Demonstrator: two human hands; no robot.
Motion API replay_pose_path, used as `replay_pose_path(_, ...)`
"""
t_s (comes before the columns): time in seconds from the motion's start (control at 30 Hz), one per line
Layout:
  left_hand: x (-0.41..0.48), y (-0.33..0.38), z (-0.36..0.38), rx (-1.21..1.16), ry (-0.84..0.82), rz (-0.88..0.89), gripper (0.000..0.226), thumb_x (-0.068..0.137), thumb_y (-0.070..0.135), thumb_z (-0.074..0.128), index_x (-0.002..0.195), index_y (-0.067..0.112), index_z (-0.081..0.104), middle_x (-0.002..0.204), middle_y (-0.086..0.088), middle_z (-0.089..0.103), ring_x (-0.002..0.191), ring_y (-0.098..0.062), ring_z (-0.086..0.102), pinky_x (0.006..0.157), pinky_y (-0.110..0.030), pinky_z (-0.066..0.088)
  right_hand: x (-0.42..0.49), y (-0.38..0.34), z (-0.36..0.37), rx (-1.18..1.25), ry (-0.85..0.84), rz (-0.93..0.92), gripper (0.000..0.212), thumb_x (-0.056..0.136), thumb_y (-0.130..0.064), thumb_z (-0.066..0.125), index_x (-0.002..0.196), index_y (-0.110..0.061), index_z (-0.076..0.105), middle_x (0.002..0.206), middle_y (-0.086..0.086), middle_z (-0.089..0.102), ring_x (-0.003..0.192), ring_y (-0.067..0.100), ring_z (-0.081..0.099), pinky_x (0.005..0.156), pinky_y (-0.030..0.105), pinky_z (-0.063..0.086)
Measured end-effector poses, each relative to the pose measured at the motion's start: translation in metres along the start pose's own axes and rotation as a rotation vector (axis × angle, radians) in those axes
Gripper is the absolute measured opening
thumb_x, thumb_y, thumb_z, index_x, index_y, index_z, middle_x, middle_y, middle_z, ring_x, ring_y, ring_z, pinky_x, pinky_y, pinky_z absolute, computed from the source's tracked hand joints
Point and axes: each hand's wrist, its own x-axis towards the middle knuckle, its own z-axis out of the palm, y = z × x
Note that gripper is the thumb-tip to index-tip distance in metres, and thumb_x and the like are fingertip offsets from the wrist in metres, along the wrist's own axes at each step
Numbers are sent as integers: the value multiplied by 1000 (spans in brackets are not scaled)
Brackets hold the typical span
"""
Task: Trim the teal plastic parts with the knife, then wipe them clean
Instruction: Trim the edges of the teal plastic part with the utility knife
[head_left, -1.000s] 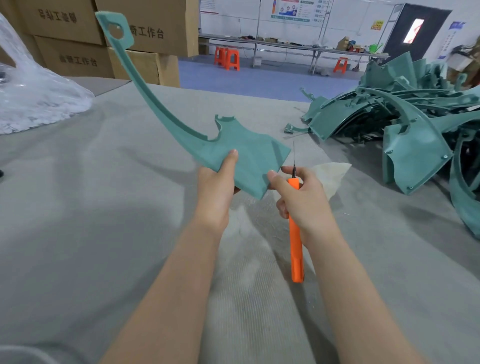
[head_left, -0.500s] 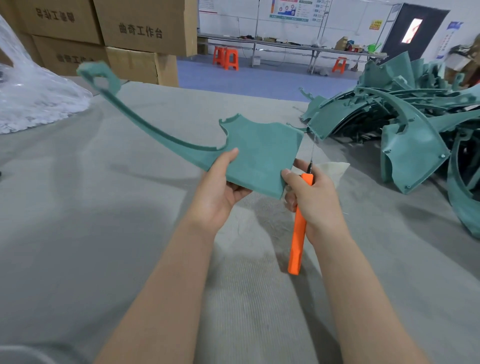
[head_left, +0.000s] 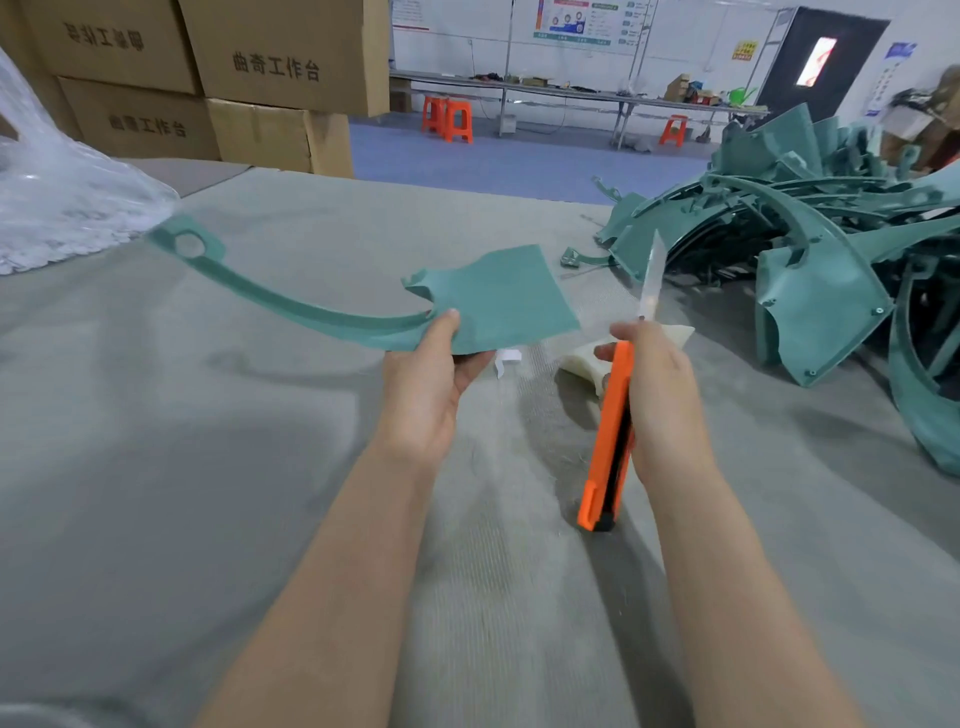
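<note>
Left hand (head_left: 426, 384): grips the teal part (head_left: 493, 306) by its broad end, level above the table (head_left: 156, 467); I judge it offers the edge.
Right hand (head_left: 660, 395): grips the knife (head_left: 613, 426), blade up, clear of the part.
Cloth (head_left: 587, 358): at the right hand, near for wiping.

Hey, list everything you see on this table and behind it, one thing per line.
teal plastic part: one, teal, held above the table
utility knife: one, orange, blade out, pointing up
pile of teal parts: many, teal, table's right side
cloth: one, cream, on the table behind the knife
cardboard boxes: four visible, brown, stacked back left
plastic bag: one, clear, far left
stools: three, orange, blue floor behind
table: one, grey covering
left hand: grips the teal plastic part
right hand: grips the utility knife
</note>
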Motion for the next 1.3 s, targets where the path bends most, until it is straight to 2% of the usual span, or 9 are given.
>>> replay_pose_path(0.1,-2,2,2,-67,42,4,17,97,4,50,96,14,63,89,1,70,76,-9,68,61,-20,55,-3,1,2,-124,-116,-117,12,94,-18,54,84,-19,60,74,-8,60,69,12,56,65,19,50)
replay_pose_path(0.17,-4,3,4,-101,60,-13,16,97,4,49,96,11,63,90,-1,70,79,-11,68,63,-21,57,-8,1,6,-108,-205,-200,11,96,-14,54,93,-23,60,74,0,64,63,15,63,69,32,57)
replay_pose_path(0.37,-5,5,5,-233,66,-94,17,100,10,45,102,5,62,97,-8,70,84,-18,69,71,-27,59,-19,12,24,-341,-100,-547,22,99,-40,44,113,-29,57,60,-14,60,61,6,59,60,21,46)
replay_pose_path(0.5,-7,6,7,-194,59,-130,33,103,23,39,124,5,58,112,-10,66,87,-17,67,74,-27,56,-25,15,32,-495,-139,-592,54,89,-66,21,95,-23,52,61,-7,56,64,17,57,59,35,41)
replay_pose_path(0.63,-9,9,9,-204,60,-123,33,103,31,36,118,11,57,100,-4,63,86,-15,62,77,-28,51,-28,19,36,-619,-175,-638,46,91,-60,30,81,-20,50,56,-8,46,62,23,50,58,37,37)
replay_pose_path(0.77,-12,13,11,-220,50,-174,47,102,37,33,132,8,54,105,-4,66,88,-12,64,76,-27,53,-28,21,38,-722,-198,-622,52,86,-66,28,80,-18,49,56,-9,42,64,22,50,58,35,33)
replay_pose_path(0.9,-15,13,15,-225,29,-195,51,102,41,31,133,8,54,99,-4,68,89,-11,64,92,-29,51,-28,22,39,-754,-172,-625,48,89,-60,32,79,-16,48,56,-7,44,64,24,52,57,36,37)
replay_pose_path(1.07,-19,12,20,-225,46,-217,50,101,40,35,133,8,54,106,-4,63,93,-14,63,74,-24,53,-30,23,40,-762,-170,-655,40,88,-61,35,69,-25,39,52,-9,40,61,22,45,55,35,30)
replay_pose_path(1.3,-21,10,20,-241,67,-265,41,99,22,36,130,1,54,103,-13,62,84,-19,60,74,-28,50,-23,26,35,-769,-108,-654,43,91,-60,36,68,-24,34,52,-6,41,56,22,42,49,33,24)
